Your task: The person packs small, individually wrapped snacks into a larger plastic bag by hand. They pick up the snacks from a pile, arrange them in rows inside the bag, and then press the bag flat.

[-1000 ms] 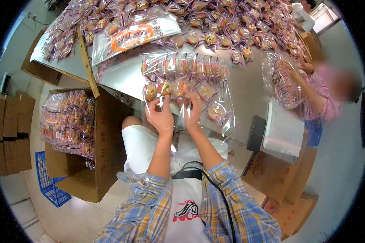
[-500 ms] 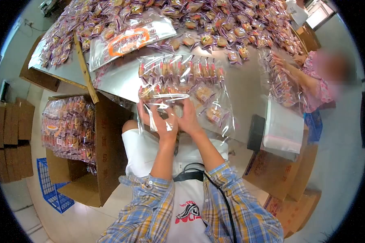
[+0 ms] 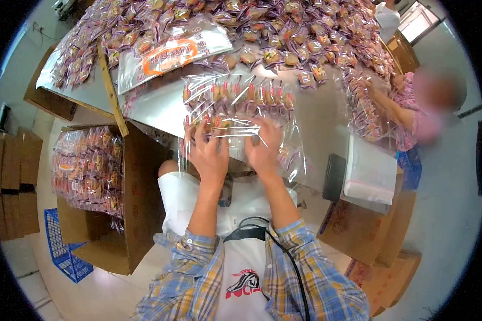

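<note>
A clear plastic bag (image 3: 300,140) lies at the table's near edge, with a full row of wrapped pastries (image 3: 241,95) standing inside. Closer to me is a second, partly filled row. My left hand (image 3: 209,158) rests at this row's left end, fingers spread over the wrapped pastries. My right hand (image 3: 263,150) curls around a wrapped pastry at the row's right side, mostly hidden by the fingers and plastic glare. Both hands seem to be within the bag's mouth. One loose wrapped pastry (image 3: 290,156) lies right of my right hand, blurred by the film.
A big heap of wrapped pastries (image 3: 284,27) covers the table's far side. A printed bag (image 3: 177,53) lies in front of it. Left stands a carton (image 3: 144,203) with packed bags; right, a stack of clear bags (image 3: 372,171) beside a dark case (image 3: 334,176). A co-worker's arm (image 3: 391,104) reaches over another bag.
My hands have moved apart: the right went up and right onto a wrapped pastry that lay loose, the left shifted slightly left with its fingers spreading. The co-worker's hands moved slightly.
</note>
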The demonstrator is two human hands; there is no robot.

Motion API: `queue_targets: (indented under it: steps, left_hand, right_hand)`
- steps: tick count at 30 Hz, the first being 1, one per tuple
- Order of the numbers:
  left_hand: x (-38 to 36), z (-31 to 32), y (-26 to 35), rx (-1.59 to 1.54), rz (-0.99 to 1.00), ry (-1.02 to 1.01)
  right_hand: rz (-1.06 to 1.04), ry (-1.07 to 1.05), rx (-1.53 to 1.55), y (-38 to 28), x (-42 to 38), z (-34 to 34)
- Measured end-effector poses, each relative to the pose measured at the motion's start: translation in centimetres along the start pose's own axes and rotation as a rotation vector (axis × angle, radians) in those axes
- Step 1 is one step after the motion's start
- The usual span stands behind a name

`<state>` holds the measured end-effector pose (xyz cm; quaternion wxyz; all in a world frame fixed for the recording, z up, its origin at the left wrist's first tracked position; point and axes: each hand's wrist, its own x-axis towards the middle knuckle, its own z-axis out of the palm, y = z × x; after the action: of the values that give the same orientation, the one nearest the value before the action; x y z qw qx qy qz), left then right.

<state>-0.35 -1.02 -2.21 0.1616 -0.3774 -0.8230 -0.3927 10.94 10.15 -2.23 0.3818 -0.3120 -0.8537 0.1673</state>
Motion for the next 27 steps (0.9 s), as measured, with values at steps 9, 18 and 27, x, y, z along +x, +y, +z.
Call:
queue_targets:
  steps: [9, 18, 27]
  left_hand:
    - [0.0, -1.1, 1.4, -0.022, -0.044, -0.014]
    - [-0.6, 0.4, 0.1, -0.04, -0.005, 0.059]
    - [0.6, -0.1, 0.6, -0.063, 0.017, 0.132]
  right_hand:
    - [0.116, -0.016, 0.039, 3.2, -0.4, -0.7]
    - [-0.073, -0.038, 0.006, 1.3, 0.4, -1.1]
    - [-0.096, -0.047, 0.085, -0.8, -0.9, -0.8]
